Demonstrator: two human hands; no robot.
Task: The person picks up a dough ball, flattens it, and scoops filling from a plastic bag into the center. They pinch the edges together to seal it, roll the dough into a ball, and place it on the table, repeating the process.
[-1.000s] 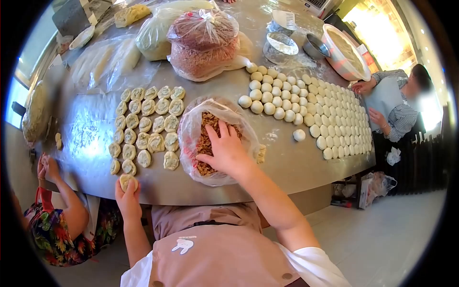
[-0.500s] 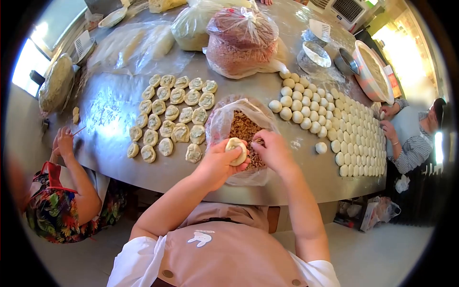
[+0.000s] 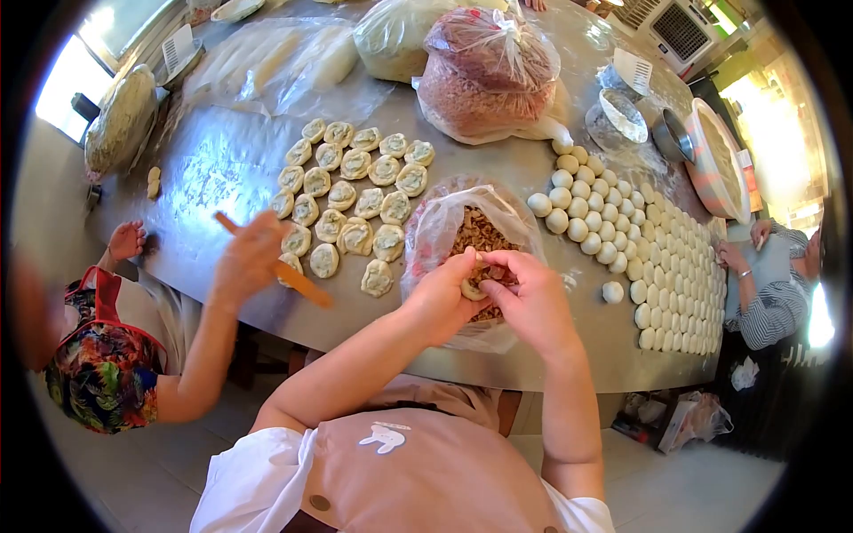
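My left hand (image 3: 446, 300) is closed around a small dough round (image 3: 472, 289), mostly hidden by the fingers. My right hand (image 3: 531, 298) meets it there, thumb and fingers pinching at the dough's rim. Both hands are above an open plastic bag (image 3: 426, 235) of brown, crumbly filling (image 3: 480, 229). Left of the bag lie rows of flattened dough pieces (image 3: 355, 164) with pale, greenish filling on top. To the right, many smooth dough balls (image 3: 577, 207) sit in close rows, with a single dough ball (image 3: 612, 292) apart from them.
A person at left reaches over the table with a flat wooden stick (image 3: 306, 282). Another person (image 3: 769, 293) works at the right edge. Tied bags, including a reddish bag (image 3: 487, 80), stand at the back. A metal bowl (image 3: 672, 135) and large tub (image 3: 721, 160) are back right.
My right hand has moved from the filling onto the dough, which now tilts in my left hand. The left person's hand has swung toward the filled pieces with the stick. The view has shifted slightly.
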